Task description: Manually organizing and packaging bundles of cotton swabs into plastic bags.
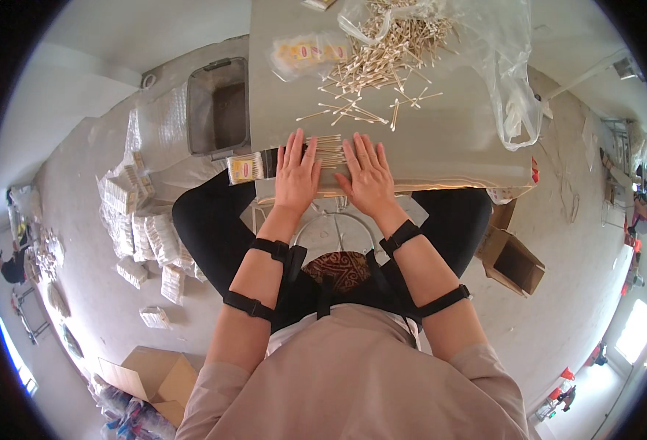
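Note:
My left hand (pixel 297 176) lies flat with its fingers stretched out, over the left end of a row of cotton swabs (pixel 328 150). My right hand (pixel 368 174) is also flat, its fingertips at the right end of the same row. Left of my left hand, a small clear packet of cotton swabs (pixel 245 169) with a yellow label sits at the table's edge. A dark piece (pixel 269 162) shows between that packet and my hand; its kind is unclear. Beyond my hands spreads a large loose heap of cotton swabs (pixel 389 55).
A clear bag with yellow labels (pixel 309 53) and a clear plastic bag (pixel 514 88) lie on the grey table (pixel 448 125). A grey bin (pixel 218 110) stands left. Bundled swab packs (pixel 158 238) cover the floor there. Cardboard boxes (pixel 512 258) sit right and lower left.

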`<state>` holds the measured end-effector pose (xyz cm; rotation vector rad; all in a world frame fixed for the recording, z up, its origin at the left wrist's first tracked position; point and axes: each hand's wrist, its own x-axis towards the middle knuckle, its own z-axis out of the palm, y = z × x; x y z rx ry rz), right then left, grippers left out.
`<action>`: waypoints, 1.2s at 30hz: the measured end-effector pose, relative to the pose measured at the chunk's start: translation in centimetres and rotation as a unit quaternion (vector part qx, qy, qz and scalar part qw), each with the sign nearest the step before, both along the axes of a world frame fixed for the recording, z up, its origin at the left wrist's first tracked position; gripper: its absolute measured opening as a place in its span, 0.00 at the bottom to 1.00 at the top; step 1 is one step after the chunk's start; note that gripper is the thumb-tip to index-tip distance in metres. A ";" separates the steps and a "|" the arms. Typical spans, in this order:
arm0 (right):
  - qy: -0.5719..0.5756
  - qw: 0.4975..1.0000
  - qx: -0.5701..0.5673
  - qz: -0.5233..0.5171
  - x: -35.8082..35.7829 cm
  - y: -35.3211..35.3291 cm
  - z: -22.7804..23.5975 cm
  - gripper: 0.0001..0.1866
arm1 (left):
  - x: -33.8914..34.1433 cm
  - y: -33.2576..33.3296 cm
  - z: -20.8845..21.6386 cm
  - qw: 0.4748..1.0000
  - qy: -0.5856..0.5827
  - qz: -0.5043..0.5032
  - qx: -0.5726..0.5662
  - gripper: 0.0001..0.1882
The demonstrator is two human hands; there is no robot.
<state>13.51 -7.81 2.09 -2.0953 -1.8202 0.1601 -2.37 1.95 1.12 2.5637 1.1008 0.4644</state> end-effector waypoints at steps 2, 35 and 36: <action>-0.012 1.000 0.002 0.013 0.0 0.0 0.1 0.35 | 0.2 0.2 0.0 1.000 0.000 -0.022 -0.018 0.24; -0.012 1.000 -0.010 0.002 0.2 1.5 -0.2 0.43 | 0.2 -0.1 -0.6 0.999 0.027 0.029 -0.013 0.38; -0.015 1.000 -0.014 -0.008 0.2 1.5 -0.1 0.44 | 0.0 -0.1 -0.7 0.999 0.028 0.029 -0.015 0.38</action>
